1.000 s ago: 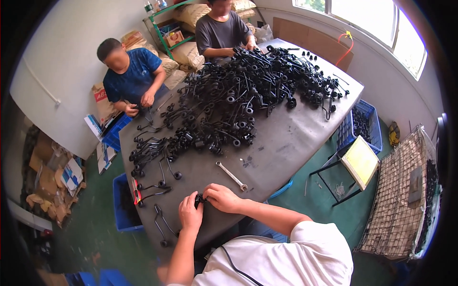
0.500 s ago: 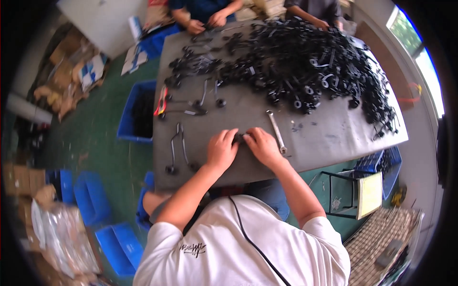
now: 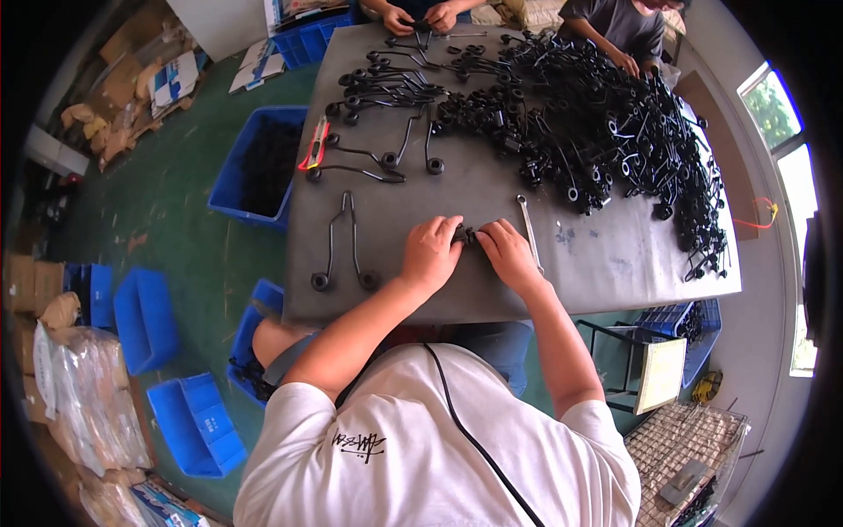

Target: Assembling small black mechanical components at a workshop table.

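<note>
The grey worktop point(image 3: 606, 283) ends at a near edge beneath the forearms. A heap of black bent rods point(image 3: 571, 119) fills its far right; grey surface stretches from there toward that edge. Past the left edge stands a blue crate point(image 3: 245, 213). A wrench point(image 3: 529, 227) lies just right of the right grip point(image 3: 511, 253). Left grip point(image 3: 431, 255) and right both pinch a small black part point(image 3: 464, 235) between them.

black part point(image 3: 466, 234), grey tabletop point(image 3: 457, 191), silvery wrench point(image 3: 529, 227), blue bin point(image 3: 230, 193)
</note>
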Tool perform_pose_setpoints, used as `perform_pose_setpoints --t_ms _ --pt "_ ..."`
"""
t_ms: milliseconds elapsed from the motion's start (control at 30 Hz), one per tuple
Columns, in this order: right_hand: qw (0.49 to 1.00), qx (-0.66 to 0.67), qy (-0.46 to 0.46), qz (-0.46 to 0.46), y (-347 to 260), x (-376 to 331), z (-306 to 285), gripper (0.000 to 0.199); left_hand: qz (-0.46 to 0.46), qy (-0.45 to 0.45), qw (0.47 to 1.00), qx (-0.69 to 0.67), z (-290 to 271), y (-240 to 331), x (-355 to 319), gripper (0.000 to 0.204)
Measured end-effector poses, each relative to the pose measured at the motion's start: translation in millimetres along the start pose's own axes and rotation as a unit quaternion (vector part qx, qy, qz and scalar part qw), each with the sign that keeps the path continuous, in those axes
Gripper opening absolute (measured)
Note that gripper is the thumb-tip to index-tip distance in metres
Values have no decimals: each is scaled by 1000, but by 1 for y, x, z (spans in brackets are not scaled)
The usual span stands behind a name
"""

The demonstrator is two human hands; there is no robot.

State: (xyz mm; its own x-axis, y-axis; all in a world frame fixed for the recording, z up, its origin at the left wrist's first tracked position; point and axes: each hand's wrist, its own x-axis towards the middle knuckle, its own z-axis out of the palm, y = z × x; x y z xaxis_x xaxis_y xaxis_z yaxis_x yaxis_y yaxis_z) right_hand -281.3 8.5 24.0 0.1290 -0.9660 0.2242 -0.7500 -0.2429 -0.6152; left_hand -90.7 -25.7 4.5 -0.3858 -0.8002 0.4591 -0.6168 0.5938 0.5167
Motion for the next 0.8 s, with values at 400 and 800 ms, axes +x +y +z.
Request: perform_pose_setpoints --t_ms 400,800 --pt "996 -86 32 5 28 -5 -30 37 29 -46 998 34 -3 7 17 48" --pt "996 -49 -51 -48 38 -4 -26 42 46 -97 994 23 -9 -6 0 55"
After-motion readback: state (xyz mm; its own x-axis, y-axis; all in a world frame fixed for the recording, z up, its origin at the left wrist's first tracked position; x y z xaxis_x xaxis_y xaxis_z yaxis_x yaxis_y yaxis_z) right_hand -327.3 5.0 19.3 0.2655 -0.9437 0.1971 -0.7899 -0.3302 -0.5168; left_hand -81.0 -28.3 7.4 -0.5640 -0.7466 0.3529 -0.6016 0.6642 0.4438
